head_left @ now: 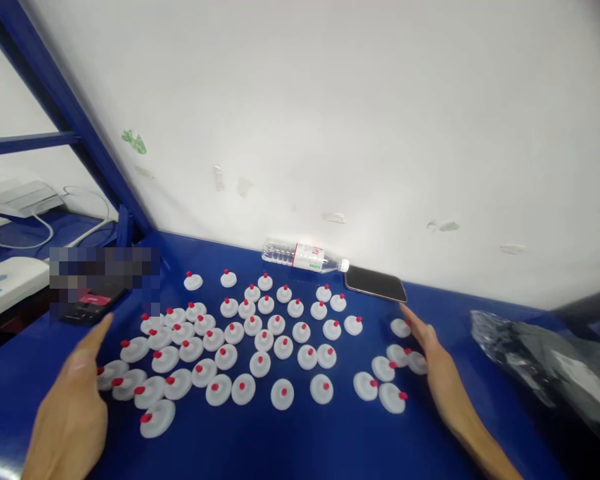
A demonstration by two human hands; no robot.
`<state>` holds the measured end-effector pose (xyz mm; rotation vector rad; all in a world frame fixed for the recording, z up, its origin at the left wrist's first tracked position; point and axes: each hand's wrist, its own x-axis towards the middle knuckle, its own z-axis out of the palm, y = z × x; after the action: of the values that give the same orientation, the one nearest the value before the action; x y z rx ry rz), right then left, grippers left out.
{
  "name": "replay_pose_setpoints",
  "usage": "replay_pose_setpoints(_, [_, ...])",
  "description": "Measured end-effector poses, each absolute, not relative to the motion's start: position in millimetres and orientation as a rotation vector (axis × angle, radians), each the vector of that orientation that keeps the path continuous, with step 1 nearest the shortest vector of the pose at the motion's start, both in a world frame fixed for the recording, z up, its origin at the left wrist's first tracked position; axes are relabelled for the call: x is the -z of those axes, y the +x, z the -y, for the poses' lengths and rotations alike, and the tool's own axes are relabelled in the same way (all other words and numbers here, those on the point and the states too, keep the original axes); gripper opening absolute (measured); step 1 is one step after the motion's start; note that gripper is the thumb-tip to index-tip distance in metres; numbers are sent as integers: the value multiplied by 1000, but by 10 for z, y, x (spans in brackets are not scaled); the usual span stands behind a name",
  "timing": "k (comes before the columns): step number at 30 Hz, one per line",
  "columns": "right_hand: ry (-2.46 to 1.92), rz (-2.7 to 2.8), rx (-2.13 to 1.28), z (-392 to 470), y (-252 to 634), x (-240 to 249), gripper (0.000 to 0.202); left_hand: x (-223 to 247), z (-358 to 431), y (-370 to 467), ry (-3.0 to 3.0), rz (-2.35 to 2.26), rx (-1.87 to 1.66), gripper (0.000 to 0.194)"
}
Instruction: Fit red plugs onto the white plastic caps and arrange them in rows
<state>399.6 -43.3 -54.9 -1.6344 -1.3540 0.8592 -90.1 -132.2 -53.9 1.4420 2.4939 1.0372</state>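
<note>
Many white, round plastic caps with small red tips, such as this cap [282, 394], lie spread over a blue tabletop [200, 453]. At the left edge of the spread is my left hand [73, 407], standing on its side close to the outermost caps, with its fingers stretched out and partly hidden. On the opposite side my right hand [443, 370] is held edge-on with straight fingers, beside a small group of caps that includes this one [384, 368]. One cap [418, 363] sits right against or just in front of the right palm; contact is unclear. Neither hand grips anything.
Against the white wall lie a clear water bottle [307, 256] on its side and a dark phone [375, 284]. Another phone-like device [94, 300] is at left, near a white power strip [10, 283] and a blue frame post [75, 113]. Dark plastic bags [545, 373] lie at right.
</note>
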Motion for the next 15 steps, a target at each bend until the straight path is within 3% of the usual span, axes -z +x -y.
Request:
replay_pose_setpoints(7, [-1615, 1449, -874, 369, 3425, 492, 61, 400, 1242, -557, 1312, -2339, -1062, 65])
replay_pose_setpoints(15, [-1478, 1467, -963, 344, 3037, 486, 64, 391, 1267, -185, 1273, -2116, -1299, 61])
